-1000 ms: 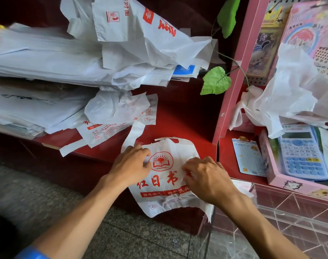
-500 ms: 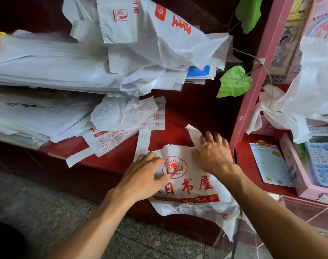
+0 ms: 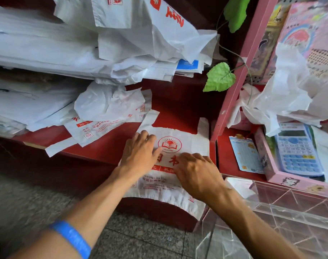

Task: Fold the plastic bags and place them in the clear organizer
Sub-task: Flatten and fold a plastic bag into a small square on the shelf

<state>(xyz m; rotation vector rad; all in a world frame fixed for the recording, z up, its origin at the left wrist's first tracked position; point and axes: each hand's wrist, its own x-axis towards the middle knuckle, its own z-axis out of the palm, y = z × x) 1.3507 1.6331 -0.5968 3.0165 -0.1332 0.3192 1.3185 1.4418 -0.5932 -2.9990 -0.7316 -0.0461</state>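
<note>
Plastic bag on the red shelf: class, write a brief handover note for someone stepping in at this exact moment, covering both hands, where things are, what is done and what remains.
Left hand: flat on the printed plastic bag, pressing its left side.
Right hand: on the bag's lower right, fingers bent; a pinch cannot be told.
The bag lies spread on the red shelf, handles pointing away, bottom edge hanging over the front.
Clear organizer: lower right.
Done: bag laid out flat.
Left: fold it, place it in the organizer, then work through the pile of loose bags.
</note>
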